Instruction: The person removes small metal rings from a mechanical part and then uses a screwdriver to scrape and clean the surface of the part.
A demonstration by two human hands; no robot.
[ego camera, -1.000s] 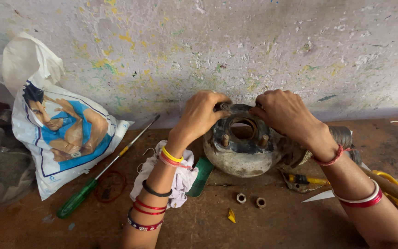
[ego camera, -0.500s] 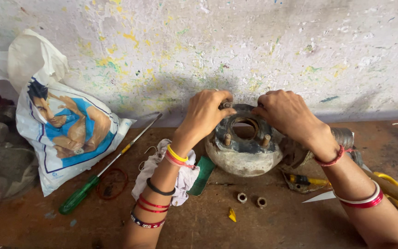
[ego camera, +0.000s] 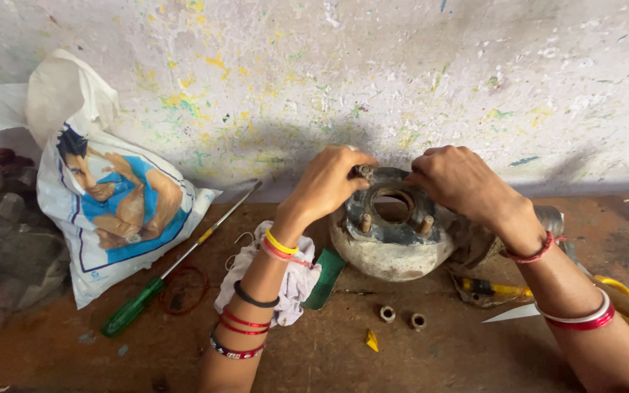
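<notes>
Left hand (ego camera: 327, 182) pinched on a stud at the far rim of the round grey metal housing (ego camera: 393, 234); right hand (ego camera: 454, 178) curled over its far right edge. Just below on the brown counter (ego camera: 147, 349): two small nuts (ego camera: 402, 317), white rag (ego camera: 285, 280), green-handled screwdriver (ego camera: 151, 290), printed plastic bag (ego camera: 114, 200).

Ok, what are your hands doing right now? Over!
Left hand pinching a stud at the far rim of the round metal housing. Right hand gripping the rim opposite. Two loose nuts lie on the bench in front; nothing blocking.
</notes>
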